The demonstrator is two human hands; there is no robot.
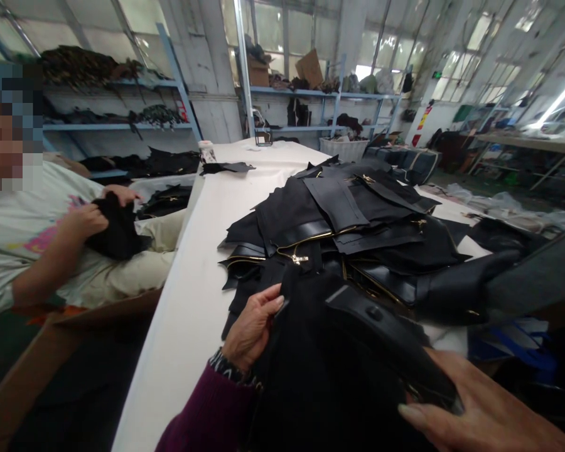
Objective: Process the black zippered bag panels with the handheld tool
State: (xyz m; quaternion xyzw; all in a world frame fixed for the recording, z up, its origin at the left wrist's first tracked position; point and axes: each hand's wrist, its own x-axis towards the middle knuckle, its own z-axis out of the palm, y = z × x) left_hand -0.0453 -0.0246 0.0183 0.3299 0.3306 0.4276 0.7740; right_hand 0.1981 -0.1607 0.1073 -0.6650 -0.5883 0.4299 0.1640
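My left hand (250,329) pinches the edge of a black fabric piece (324,376) between thumb and fingers. That piece hangs down toward me at the near side of the table. My right hand (475,402) is wrapped round a black electric hair clipper (388,336), whose head points up and left over the fabric. Whether the blade touches the cloth I cannot tell. Just beyond my hands lies a heap of black garment pieces (287,213) with leather-like panels and gold zippers. One zipper pull (299,258) shows close above my left hand.
On the left a seated co-worker (42,232) holds black cloth (117,229). The white table (169,339) runs away from me, with a flat black scrap (228,167) near its far left edge. Behind are blue shelves (292,92) and a white basket (343,149).
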